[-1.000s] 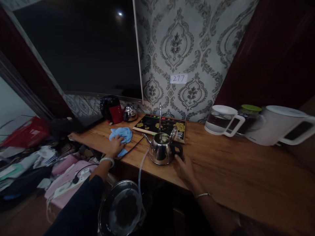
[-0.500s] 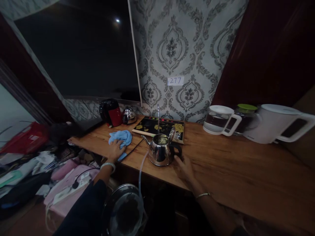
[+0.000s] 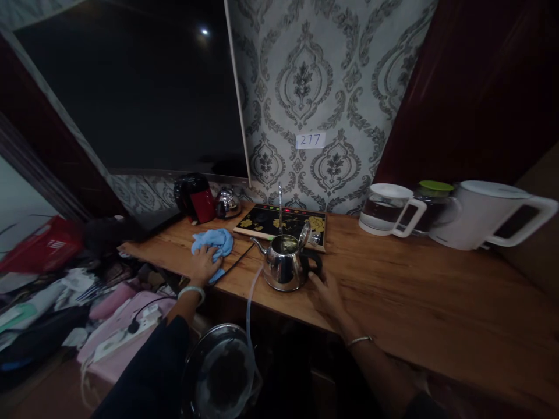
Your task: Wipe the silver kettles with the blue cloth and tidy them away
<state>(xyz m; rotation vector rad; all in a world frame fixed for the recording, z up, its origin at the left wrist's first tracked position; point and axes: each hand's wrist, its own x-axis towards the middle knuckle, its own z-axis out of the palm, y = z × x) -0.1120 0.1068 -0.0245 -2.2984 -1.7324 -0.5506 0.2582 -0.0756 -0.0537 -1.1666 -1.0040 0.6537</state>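
My left hand [image 3: 206,265] rests on a crumpled blue cloth [image 3: 215,241] near the table's front edge, its fingers pressed into the fabric. A shiny metal kettle [image 3: 283,270] stands upright at the front edge, spout to the left. Its lid [image 3: 304,234] is tipped up, and a thin upright shiny spout or stream [image 3: 280,212] shows above its opening. Just right of the kettle is my right hand [image 3: 328,295], thumb apart and close to the lower end of the black handle [image 3: 315,261]; some of its fingers are hard to see.
Behind the kettle lies a black panel with gold flowers [image 3: 262,221] and lit buttons. A red-black appliance [image 3: 198,199] and a smaller metal kettle [image 3: 227,203] stand left. White-handled jugs [image 3: 386,210] stand right. A clear hose [image 3: 248,317] hangs past the edge beside a round glass-topped vessel [image 3: 222,372].
The view has shifted slightly. Both hands, the cloth and the kettle keep nearly the same places.
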